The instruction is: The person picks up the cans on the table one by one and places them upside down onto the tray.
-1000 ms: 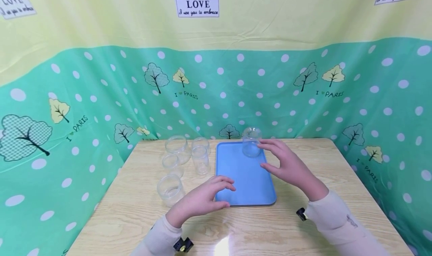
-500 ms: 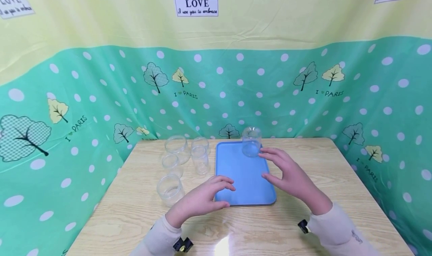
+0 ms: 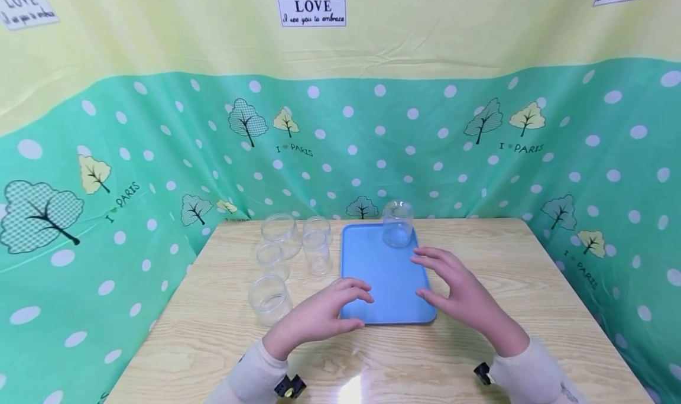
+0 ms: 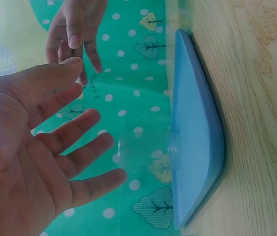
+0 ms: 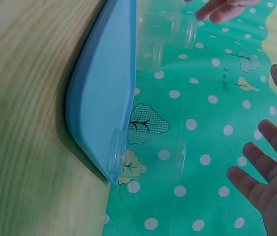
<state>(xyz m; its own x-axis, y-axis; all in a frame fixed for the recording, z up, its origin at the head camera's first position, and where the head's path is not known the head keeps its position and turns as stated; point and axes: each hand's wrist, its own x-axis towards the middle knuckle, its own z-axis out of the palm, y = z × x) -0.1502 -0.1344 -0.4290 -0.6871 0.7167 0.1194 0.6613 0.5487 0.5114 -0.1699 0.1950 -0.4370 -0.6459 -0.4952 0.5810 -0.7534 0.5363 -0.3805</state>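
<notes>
Table (image 3: 197, 339) looks like wood, and from far away I see a low cup (image 3: 270, 300) at its left, then a small cup (image 3: 273, 263) behind it and a wide cup (image 3: 282, 238) at the back. A tall cup (image 3: 318, 253) and a back cup (image 3: 317, 224) come next. All are clear and close together, so I think one knock could push into the next.

Then I see the left hand (image 3: 321, 311), by the front left corner of the tray (image 3: 391, 285). Its fingers are a bit bent, with a big gap to the thumb, and it has hold of nothing. The wrist is just beside the low cup, so a swing to the left could tip that cup.

The tray is blue and flat. A clear jar (image 3: 398, 223) stands on it near the far right corner, and I can't tell which end is up. If the tray got a bump, I think the jar could fall off the back.

Last is the right hand (image 3: 463, 285), by the tray's right side. Its fingers and thumb are wide apart, holding nothing, and not touching the jar. A quick poke from those fingertips could knock the jar over
</notes>
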